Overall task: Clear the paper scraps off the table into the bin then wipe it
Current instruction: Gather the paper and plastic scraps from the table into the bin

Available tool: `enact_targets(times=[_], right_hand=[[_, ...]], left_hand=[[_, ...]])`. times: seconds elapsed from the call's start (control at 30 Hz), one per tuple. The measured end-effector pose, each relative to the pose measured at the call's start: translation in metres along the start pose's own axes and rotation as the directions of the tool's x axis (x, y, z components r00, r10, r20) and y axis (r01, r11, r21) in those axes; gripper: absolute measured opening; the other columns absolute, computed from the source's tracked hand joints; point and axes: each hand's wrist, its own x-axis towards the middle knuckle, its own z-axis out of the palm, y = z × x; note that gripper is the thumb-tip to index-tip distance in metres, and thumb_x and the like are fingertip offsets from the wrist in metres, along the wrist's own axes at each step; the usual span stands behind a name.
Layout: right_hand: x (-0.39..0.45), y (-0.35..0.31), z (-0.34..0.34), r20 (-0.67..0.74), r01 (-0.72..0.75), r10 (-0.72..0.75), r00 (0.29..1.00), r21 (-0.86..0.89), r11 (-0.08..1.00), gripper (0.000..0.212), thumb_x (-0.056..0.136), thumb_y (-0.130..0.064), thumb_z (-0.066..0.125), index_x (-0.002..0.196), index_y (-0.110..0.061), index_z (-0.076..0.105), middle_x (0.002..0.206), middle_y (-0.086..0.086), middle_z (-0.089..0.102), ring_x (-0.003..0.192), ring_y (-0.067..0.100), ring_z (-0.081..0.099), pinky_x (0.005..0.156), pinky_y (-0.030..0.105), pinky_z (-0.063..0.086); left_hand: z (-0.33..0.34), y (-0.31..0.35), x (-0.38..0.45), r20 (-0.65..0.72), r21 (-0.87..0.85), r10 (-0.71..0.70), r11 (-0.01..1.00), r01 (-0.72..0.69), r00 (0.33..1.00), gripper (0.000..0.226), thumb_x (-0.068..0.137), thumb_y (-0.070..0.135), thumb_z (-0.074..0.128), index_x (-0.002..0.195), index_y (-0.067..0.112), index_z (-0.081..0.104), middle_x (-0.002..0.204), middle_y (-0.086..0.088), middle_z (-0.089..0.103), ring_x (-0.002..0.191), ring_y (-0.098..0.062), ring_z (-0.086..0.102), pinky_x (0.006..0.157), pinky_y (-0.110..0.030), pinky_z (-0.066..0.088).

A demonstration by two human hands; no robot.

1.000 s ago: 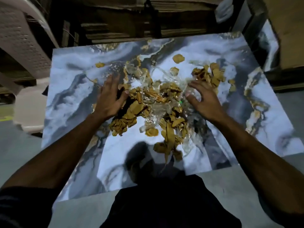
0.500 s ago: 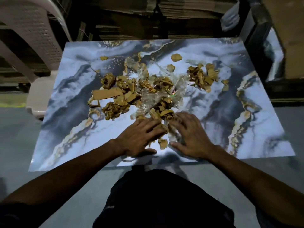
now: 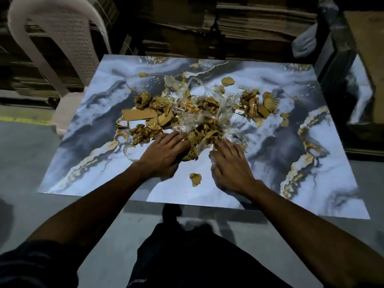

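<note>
A heap of brown paper scraps [image 3: 158, 119] mixed with crumpled clear plastic [image 3: 197, 119] lies in the middle of the marble-patterned table [image 3: 311, 163]. A smaller cluster of scraps [image 3: 257, 104] sits to the right, and single scraps [image 3: 227, 81] lie further back. My left hand [image 3: 164, 154] lies palm down on the near edge of the heap, fingers spread over a crumpled scrap [image 3: 192, 152]. My right hand [image 3: 230, 165] rests palm down beside it, fingertips touching the heap. One loose scrap [image 3: 195, 178] lies between my hands near the front edge. No bin is in view.
A pale plastic chair [image 3: 58, 59] stands at the table's far left corner. Stacked cardboard [image 3: 249, 23] fills the back. A dark shelf or frame [image 3: 342, 80] stands at the right. Grey floor [image 3: 25, 163] surrounds the table.
Both hands dragged from the far sides of the heap back toward the near edge, then shifted slightly forward onto the heap. The view also pulled back, and one scrap now lies behind my hands.
</note>
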Motion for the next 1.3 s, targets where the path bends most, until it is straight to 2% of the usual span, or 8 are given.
enact_targets(times=[0.2, 0.37, 0.47, 0.63, 0.77, 0.97, 1.13, 1.3], right_hand=[[-0.027, -0.030, 0.021, 0.040, 0.443, -0.441, 0.896, -0.092, 0.892, 0.052, 0.095, -0.044, 0.039, 0.143, -0.025, 0.042, 0.159, 0.007, 0.031, 0.148, 0.029, 0.025, 0.117, 0.048, 0.013], [-0.003, -0.026, 0.039, 0.125, 0.397, -0.379, 0.917, -0.173, 0.901, 0.063, 0.095, -0.053, 0.031, 0.148, -0.019, 0.040, 0.159, 0.007, 0.030, 0.148, 0.029, 0.025, 0.116, 0.048, 0.012], [0.008, -0.025, 0.020, 0.023, 0.293, -0.293, 0.956, -0.144, 0.945, 0.053, 0.096, -0.049, 0.038, 0.136, -0.016, 0.054, 0.152, 0.007, 0.043, 0.143, 0.029, 0.035, 0.117, 0.044, 0.014], [0.004, -0.023, -0.002, -0.390, -0.059, 0.181, 0.903, 0.304, 0.951, 0.035, 0.094, -0.029, 0.047, 0.121, -0.011, 0.059, 0.136, 0.016, 0.050, 0.125, 0.031, 0.046, 0.107, 0.045, 0.035], [0.022, -0.020, 0.012, -0.177, -0.480, 0.780, 0.600, 0.700, 0.528, 0.059, 0.093, -0.039, 0.040, 0.146, -0.013, 0.034, 0.158, 0.009, 0.024, 0.146, 0.025, 0.022, 0.120, 0.046, 0.022], [0.068, -0.035, 0.014, -0.135, -0.473, 0.858, 0.496, 0.787, 0.397, 0.068, 0.093, -0.049, 0.033, 0.146, -0.006, 0.036, 0.150, 0.016, 0.041, 0.139, 0.029, 0.037, 0.117, 0.043, 0.028], [0.070, 0.007, -0.003, -0.214, -0.388, 0.908, 0.359, 0.851, 0.354, 0.056, 0.093, -0.039, 0.038, 0.135, -0.005, 0.049, 0.139, 0.016, 0.046, 0.129, 0.029, 0.045, 0.109, 0.031, 0.035], [0.067, 0.087, -0.011, -0.292, -0.471, 0.911, 0.291, 0.785, 0.402, 0.051, 0.093, -0.040, 0.040, 0.125, -0.003, 0.052, 0.121, 0.019, 0.057, 0.112, 0.031, 0.055, 0.094, 0.036, 0.044]], left_hand=[[0.009, -0.005, -0.064, -0.130, -0.112, -0.413, 0.909, 0.400, 0.901, 0.067, 0.090, 0.046, 0.043, 0.150, 0.020, 0.030, 0.160, -0.011, 0.023, 0.149, -0.028, 0.015, 0.118, -0.052, 0.014], [0.022, -0.016, -0.066, 0.013, -0.467, -0.915, 0.350, 0.812, 0.402, 0.070, 0.096, 0.047, 0.022, 0.155, 0.012, 0.010, 0.163, -0.015, 0.004, 0.151, -0.031, 0.002, 0.120, -0.049, 0.005], [0.024, -0.036, -0.037, 0.077, -0.612, -0.960, 0.168, 0.773, 0.269, 0.071, 0.098, 0.047, 0.021, 0.154, 0.003, 0.011, 0.161, -0.020, 0.011, 0.149, -0.034, 0.011, 0.121, -0.048, 0.011], [0.021, -0.070, 0.010, 0.039, -0.763, -0.952, 0.169, 0.624, 0.305, 0.070, 0.095, 0.050, 0.023, 0.149, 0.006, 0.025, 0.153, -0.021, 0.033, 0.141, -0.037, 0.031, 0.115, -0.051, 0.024], [0.031, -0.083, 0.033, 0.037, -0.767, -0.908, 0.241, 0.594, 0.417, 0.068, 0.097, 0.051, 0.025, 0.150, 0.009, 0.024, 0.154, -0.018, 0.034, 0.141, -0.034, 0.032, 0.115, -0.050, 0.026], [0.037, -0.078, 0.033, -0.068, -0.761, -0.821, 0.410, 0.502, 0.567, 0.049, 0.095, 0.045, 0.035, 0.134, 0.016, 0.040, 0.121, -0.015, 0.059, 0.112, -0.035, 0.053, 0.092, -0.046, 0.044], [0.028, -0.116, 0.043, -0.066, -0.825, -0.892, 0.301, 0.478, 0.448, 0.066, 0.091, 0.041, 0.037, 0.148, 0.006, 0.032, 0.148, -0.021, 0.039, 0.137, -0.035, 0.035, 0.113, -0.046, 0.027], [0.025, -0.163, 0.073, 0.053, -0.792, -0.839, 0.295, 0.534, 0.542, 0.069, 0.094, 0.052, 0.025, 0.152, 0.014, 0.026, 0.158, -0.015, 0.027, 0.145, -0.032, 0.024, 0.119, -0.045, 0.018]])
